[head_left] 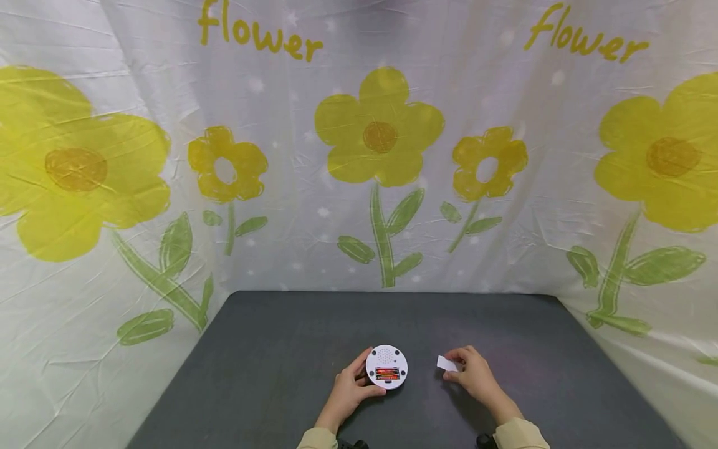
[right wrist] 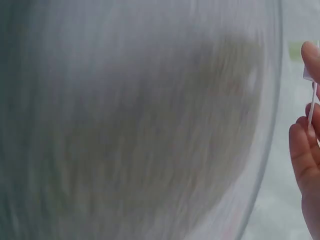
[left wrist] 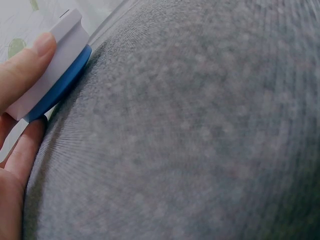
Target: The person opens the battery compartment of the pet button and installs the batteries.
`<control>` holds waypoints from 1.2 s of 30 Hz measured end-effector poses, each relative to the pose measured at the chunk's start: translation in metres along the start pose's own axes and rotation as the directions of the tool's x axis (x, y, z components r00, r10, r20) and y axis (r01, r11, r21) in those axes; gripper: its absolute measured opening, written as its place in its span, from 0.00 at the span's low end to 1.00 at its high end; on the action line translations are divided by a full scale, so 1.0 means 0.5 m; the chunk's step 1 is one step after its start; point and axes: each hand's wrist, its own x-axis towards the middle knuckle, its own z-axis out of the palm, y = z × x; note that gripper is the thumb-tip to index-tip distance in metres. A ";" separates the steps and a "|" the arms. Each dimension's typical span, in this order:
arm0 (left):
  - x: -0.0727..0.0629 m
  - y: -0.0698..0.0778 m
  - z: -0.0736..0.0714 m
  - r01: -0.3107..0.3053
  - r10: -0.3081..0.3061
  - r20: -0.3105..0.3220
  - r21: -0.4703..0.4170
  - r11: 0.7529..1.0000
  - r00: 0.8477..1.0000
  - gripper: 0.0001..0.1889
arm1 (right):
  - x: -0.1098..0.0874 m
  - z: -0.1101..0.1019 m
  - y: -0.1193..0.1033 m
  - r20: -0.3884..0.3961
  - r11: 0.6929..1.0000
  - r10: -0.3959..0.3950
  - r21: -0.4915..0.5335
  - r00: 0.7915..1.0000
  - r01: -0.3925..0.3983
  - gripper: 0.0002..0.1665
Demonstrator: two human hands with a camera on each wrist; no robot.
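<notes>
A round white device (head_left: 386, 358) shows its underside in the head view, with small speaker holes, dark feet and an uncovered battery compartment. Red batteries (head_left: 387, 374) lie inside that compartment. My left hand (head_left: 349, 391) grips the device by its left edge, thumb at the near side and fingers at the far side. From the left wrist, the device's white body (left wrist: 65, 50) has a blue side (left wrist: 67, 82) facing the table. Between thumb and fingers, my right hand (head_left: 473, 374) pinches a small white battery cover (head_left: 446, 363), apart from the device and to its right.
Beneath both hands spreads a dark grey tabletop (head_left: 280, 349). White curtains (head_left: 303, 237) printed with yellow flowers hang behind the table and along its sides. Dark wrist straps (head_left: 485, 441) show at the sleeve ends.
</notes>
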 end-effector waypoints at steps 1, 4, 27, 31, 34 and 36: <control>0.000 0.000 0.000 0.000 0.000 -0.001 0.004 1.000 1.000 0.48 | 0.001 0.006 -0.007 0.004 1.000 -0.006 0.016 1.000 0.006 0.20; 0.000 0.000 -0.001 -0.002 0.002 -0.003 0.006 1.000 1.000 0.48 | 0.002 0.023 -0.028 0.011 0.998 -0.020 0.058 1.000 0.019 0.20; -0.018 0.047 0.001 -0.016 0.017 0.032 -0.021 1.000 0.999 0.45 | 0.002 0.119 -0.120 0.126 0.957 -0.287 0.083 0.950 0.278 0.18; -0.019 0.049 0.001 -0.011 0.012 0.041 -0.029 1.000 0.999 0.46 | -0.003 0.130 -0.126 0.144 0.953 -0.302 0.072 0.942 0.294 0.18; -0.019 0.051 0.000 -0.014 0.016 0.046 -0.036 0.999 0.999 0.46 | -0.005 0.135 -0.130 0.158 0.954 -0.300 0.062 0.941 0.294 0.18; -0.019 0.053 -0.001 -0.014 0.015 0.046 -0.042 0.999 0.999 0.46 | -0.005 0.138 -0.132 0.163 0.953 -0.303 0.052 0.939 0.298 0.18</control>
